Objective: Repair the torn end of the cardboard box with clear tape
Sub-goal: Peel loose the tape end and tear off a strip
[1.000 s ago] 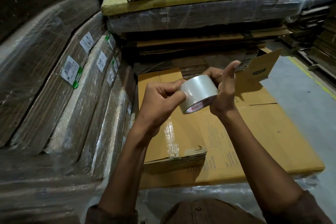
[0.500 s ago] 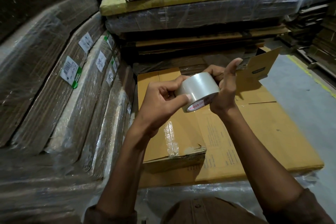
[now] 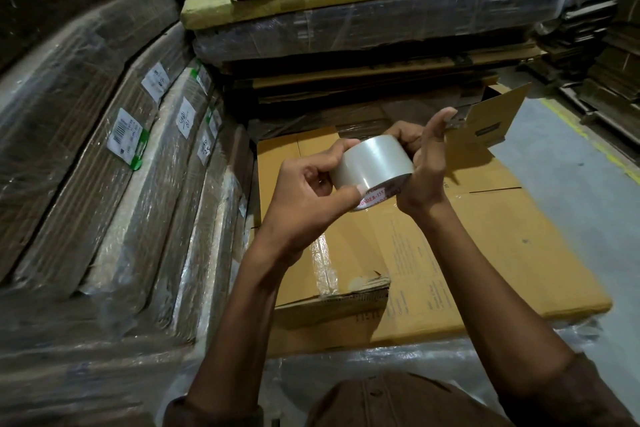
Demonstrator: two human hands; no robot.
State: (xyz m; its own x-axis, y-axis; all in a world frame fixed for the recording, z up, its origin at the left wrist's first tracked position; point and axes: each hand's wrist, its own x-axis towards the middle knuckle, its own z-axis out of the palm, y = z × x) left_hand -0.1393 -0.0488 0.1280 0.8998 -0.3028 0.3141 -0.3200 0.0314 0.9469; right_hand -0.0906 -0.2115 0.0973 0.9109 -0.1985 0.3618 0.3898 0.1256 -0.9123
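A roll of clear tape [image 3: 372,165] with a red-printed core is held up in both hands above a flattened yellow-brown cardboard box [image 3: 485,253]. My right hand [image 3: 424,166] grips the roll from its far right side, thumb raised. My left hand [image 3: 308,191] pinches the roll's near left edge, thumb pressed on the tape surface. The box's near end has a torn, ragged flap edge [image 3: 367,284], with a crinkled strip of clear tape [image 3: 323,263] stuck beside the tear.
Plastic-wrapped bundles of flat cardboard [image 3: 114,184] with white labels lean along the left. More wrapped stacks [image 3: 363,21] rise behind the box. A small open carton flap [image 3: 491,121] stands at the box's far right corner. Grey floor with a yellow line [image 3: 588,149] lies to the right.
Both hands and the roll have stayed nearly in place, shifting slightly left. The left thumb has slid a little along the roll's edge.
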